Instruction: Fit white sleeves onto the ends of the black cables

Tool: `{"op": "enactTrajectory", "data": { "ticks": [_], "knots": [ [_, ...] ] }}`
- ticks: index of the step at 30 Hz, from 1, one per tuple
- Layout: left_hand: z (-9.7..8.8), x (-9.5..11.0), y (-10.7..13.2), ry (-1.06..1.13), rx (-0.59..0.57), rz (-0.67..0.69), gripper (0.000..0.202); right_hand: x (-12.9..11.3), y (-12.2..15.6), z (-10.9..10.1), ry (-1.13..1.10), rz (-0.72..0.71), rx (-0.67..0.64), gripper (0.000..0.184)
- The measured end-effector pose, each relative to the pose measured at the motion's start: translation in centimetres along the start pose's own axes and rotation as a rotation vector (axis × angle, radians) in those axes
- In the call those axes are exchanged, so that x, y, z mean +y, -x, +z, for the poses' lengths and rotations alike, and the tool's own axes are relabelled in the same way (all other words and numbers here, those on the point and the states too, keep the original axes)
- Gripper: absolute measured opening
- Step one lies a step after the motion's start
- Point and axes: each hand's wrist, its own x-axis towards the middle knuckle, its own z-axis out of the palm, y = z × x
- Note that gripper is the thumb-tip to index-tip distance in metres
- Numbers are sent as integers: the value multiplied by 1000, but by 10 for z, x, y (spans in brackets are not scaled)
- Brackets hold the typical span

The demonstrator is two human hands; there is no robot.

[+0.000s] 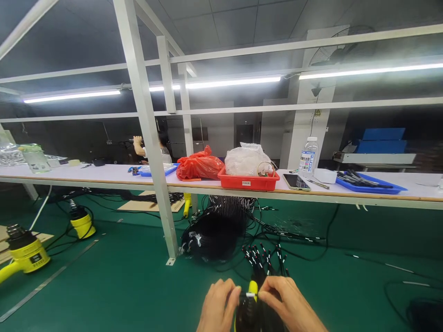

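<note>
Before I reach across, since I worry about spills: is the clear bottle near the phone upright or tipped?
Upright: the clear bottle stands on the shelf with its white cap uppermost.

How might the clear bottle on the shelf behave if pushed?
The bottle would probably tip fairly easily, since it stands upright and looks tall for its base. Once down, its rounded sides suggest it could roll along the flat shelf. Its thin-looking, transparent wall may flex when squeezed.
</note>
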Motion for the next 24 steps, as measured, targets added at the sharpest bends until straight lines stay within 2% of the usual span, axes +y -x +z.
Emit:
{"op": "enactTrajectory", "data": {
  "ticks": [3,5,8,13,15,18,21,24],
  "knots": [
    [1,0,0,-41,-4,-19,28,0,0,0,27,13,-2,27],
    [1,2,-2,-44,-28,-1,30,-2,-1,0,11,3,2,23],
    [0,4,-4,-14,-5,33,26,-2,-3,1,-8,-10,-8,19],
    [1,-2,1,-24,40,-9,33,-1,-1,2,21,12,-59,29],
    [1,0,2,-10,25,-25,34,-3,0,3,6,-5,-44,27],
    [-2,9,0,53,19,-10,26,0,-6,5,-49,-44,38,30],
    [-5,7,-5,59,30,-64,26,23,-20,7,-123,11,157,38],
    [-4,-14,-4,-69,-23,-147,20,67,-32,11,-153,129,252,52]
  ]
}}
